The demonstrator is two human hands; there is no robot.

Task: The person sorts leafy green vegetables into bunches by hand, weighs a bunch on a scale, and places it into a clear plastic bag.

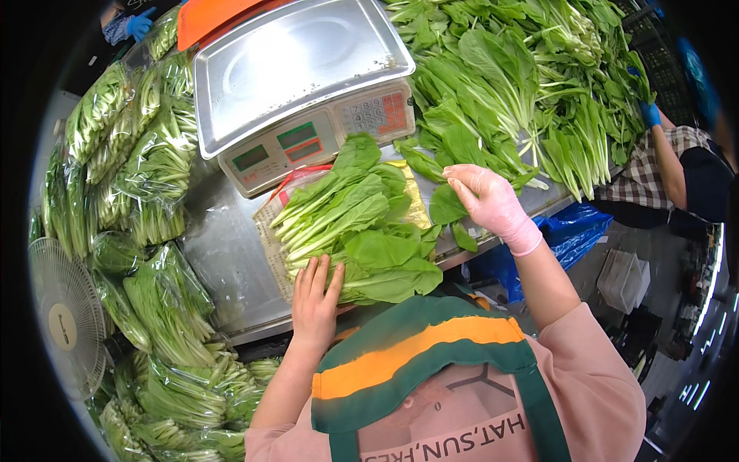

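A bunch of leafy greens (352,213) lies on a printed sheet (270,231) on the metal table, its pale stems towards the left. My bare left hand (316,294) rests on the near stem ends with its fingers slightly apart. Right of the bunch, my right hand (485,199) wears a thin translucent glove, thumb and fingers curled towards each other. Loose leaves (447,205) lie just beneath and beside its fingertips; whether it pinches one is unclear. Yellow wrapping (417,196) shows under the leaf tips.
Beyond the bunch stands a digital scale with a steel pan (300,63). Loose greens (491,86) are heaped at the right, where a co-worker's blue-gloved hand (650,114) reaches in. Bagged greens (156,156) and a fan (63,323) crowd the left. A blue plastic bag (568,234) hangs below the table edge.
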